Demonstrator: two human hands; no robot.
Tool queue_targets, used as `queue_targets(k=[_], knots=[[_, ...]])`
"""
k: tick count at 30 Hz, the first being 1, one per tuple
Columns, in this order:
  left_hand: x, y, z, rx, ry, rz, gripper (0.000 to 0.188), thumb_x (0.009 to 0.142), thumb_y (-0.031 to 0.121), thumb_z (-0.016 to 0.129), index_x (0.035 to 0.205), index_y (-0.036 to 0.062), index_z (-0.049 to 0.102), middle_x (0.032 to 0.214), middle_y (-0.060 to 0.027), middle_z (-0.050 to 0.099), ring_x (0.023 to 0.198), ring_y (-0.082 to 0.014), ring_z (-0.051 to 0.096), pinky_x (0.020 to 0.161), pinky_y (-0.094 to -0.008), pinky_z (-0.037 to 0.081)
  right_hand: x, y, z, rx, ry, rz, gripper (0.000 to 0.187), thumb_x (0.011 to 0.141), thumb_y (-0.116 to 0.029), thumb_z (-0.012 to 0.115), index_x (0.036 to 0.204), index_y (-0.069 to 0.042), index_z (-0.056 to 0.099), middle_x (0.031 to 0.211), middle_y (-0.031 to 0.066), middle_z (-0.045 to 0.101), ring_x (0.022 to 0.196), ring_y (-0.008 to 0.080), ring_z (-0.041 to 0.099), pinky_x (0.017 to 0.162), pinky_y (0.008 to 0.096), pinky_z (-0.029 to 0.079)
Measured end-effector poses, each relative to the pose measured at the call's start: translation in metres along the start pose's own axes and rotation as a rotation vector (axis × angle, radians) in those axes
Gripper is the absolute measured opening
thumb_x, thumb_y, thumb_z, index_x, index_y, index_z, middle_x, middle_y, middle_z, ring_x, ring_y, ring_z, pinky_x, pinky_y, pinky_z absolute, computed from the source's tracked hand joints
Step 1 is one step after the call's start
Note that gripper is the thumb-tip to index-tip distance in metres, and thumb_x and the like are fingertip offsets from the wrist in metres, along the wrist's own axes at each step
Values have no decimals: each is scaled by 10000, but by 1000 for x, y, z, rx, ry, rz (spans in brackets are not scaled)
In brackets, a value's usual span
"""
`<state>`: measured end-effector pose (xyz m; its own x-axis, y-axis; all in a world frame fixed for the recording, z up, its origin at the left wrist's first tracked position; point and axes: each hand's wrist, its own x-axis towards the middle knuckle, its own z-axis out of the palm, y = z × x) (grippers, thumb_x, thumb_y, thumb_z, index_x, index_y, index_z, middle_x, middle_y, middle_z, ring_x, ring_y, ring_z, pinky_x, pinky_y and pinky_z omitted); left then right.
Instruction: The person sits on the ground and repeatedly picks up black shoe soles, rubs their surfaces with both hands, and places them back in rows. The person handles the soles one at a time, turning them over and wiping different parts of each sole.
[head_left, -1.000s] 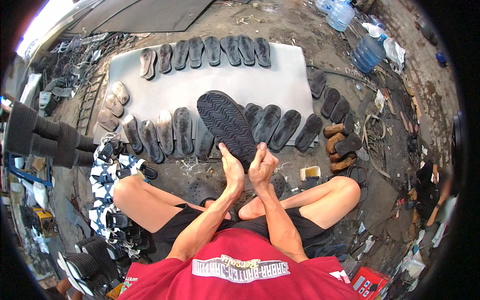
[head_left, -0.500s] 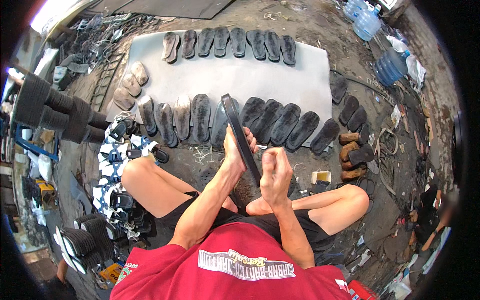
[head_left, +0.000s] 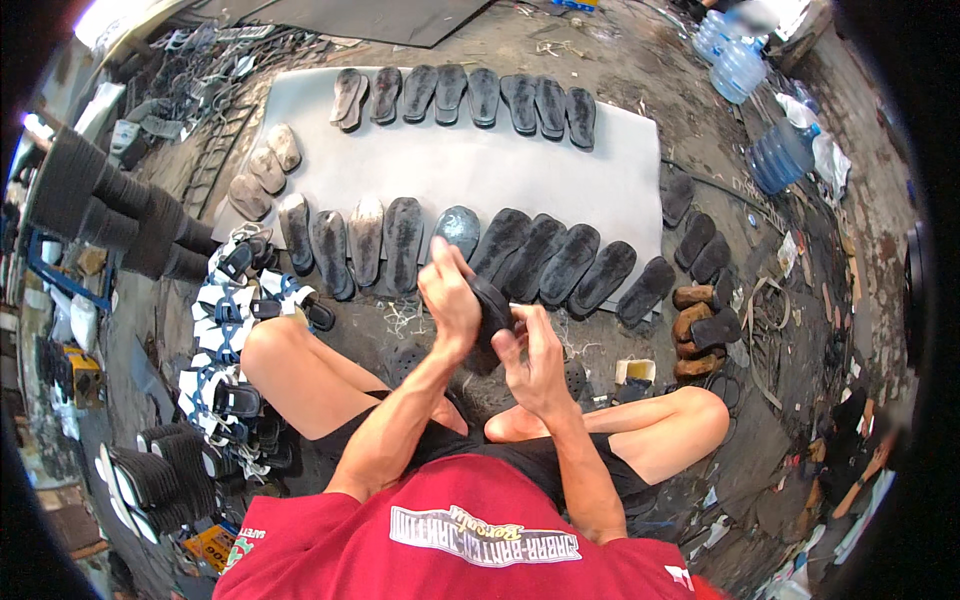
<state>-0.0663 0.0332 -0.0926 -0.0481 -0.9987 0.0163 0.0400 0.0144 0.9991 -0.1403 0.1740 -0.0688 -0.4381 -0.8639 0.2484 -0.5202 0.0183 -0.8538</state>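
A black shoe sole (head_left: 491,308) is between my two hands, above my crossed legs. My left hand (head_left: 450,310) is closed around its far part, and the fingers partly cover it. On the right edge of the sole, the fingers of my right hand (head_left: 535,362) are pinched. Just beyond my hands, a shiny grey sole-shaped piece (head_left: 457,227) lies on the near edge of a white sheet (head_left: 400,165). Dark soles (head_left: 571,262) are lined up to its right, and more soles (head_left: 403,240) lie to its left.
Another row of soles (head_left: 484,97) runs along the sheet's far edge. White and blue sandals (head_left: 215,345) are heaped by my left knee. Brown shoe lasts (head_left: 692,330) and a small open box (head_left: 636,372) are at the right. Large blue water bottles (head_left: 781,160) stand at the far right.
The sole has come lower and turned from a raised, edge-on pose. My right hand, earlier beside its lower end, now grips its edge. The left hand has shifted slightly left and up its side.
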Motion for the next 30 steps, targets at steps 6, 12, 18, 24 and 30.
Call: queue_targets(k=[6, 12, 18, 24, 30], knots=[[-62, -9, 20, 7, -219, 64, 517, 1166, 275, 524, 719, 17, 499, 629, 11, 443, 639, -90, 364, 561, -332, 343, 22, 10, 1, -143, 325, 5, 308, 1107, -227, 573, 887, -25, 651, 806, 196, 633, 708, 452, 642, 646, 519, 515], [-46, -11, 13, 144, -259, 228, 483, 1137, 242, 504, 697, 43, 520, 650, 0, 472, 636, -95, 394, 551, -333, 374, -3, 16, -10, 280, 225, 148, 285, 1091, -278, 621, 1020, -2, 638, 884, 179, 684, 826, 340, 702, 748, 452, 551], [28, 7, 27, -733, -874, -407, 477, 1144, 438, 454, 861, 90, 615, 732, -13, 543, 616, -142, 500, 555, -309, 469, -73, 7, -74, 658, -184, 91, 817, 980, -478, 766, 1644, -160, 412, 1301, 220, 602, 1227, 360, 612, 1083, 489, 479], [-42, 60, 88, -459, -723, -543, 420, 1114, 418, 596, 1263, 37, 690, 1200, -86, 692, 1045, -203, 687, 978, -370, 543, -107, -20, -248, -229, 362, -83, 738, 920, -368, 814, 1558, -91, 566, 1475, 200, 563, 1356, 384, 536, 1176, 499, 415], [-24, -31, 54, -254, -625, -577, 270, 1053, 243, 743, 1207, 21, 729, 1004, -17, 694, 892, -113, 646, 858, -282, 552, -196, 122, -388, -851, 804, 336, 571, 964, -220, 764, 1503, -169, 582, 1538, 190, 544, 1465, 441, 455, 1227, 529, 343]])
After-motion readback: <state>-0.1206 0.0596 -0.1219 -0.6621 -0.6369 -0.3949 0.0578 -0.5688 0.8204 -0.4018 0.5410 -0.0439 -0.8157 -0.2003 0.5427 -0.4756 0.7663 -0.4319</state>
